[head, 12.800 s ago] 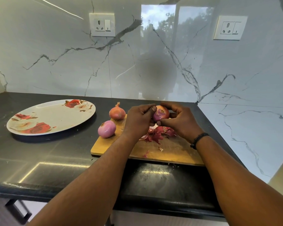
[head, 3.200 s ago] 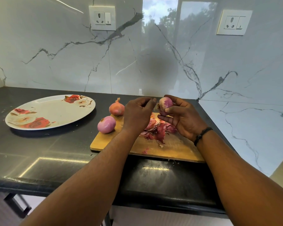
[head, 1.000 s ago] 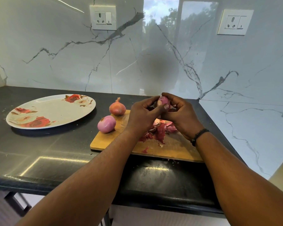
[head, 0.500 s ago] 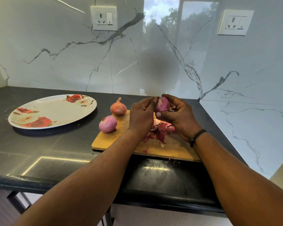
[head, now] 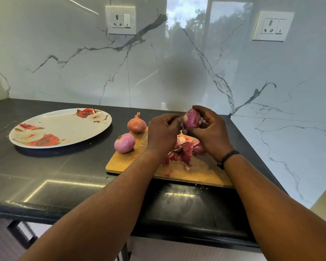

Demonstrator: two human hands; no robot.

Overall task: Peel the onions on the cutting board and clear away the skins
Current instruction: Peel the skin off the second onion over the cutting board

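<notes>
Right hand (head: 208, 131) grips onion (head: 191, 118) above board (head: 205, 171), long axis upright. Left hand (head: 163, 132) pinches at its left side, touching.

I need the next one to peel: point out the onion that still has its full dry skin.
The brownish onion with the stem tip, at the board's far corner. The other two show bare purple flesh.

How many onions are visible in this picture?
3. One onion is held in the right hand, one unpeeled onion at the cutting board far edge, one peeled onion at its left corner.
</notes>
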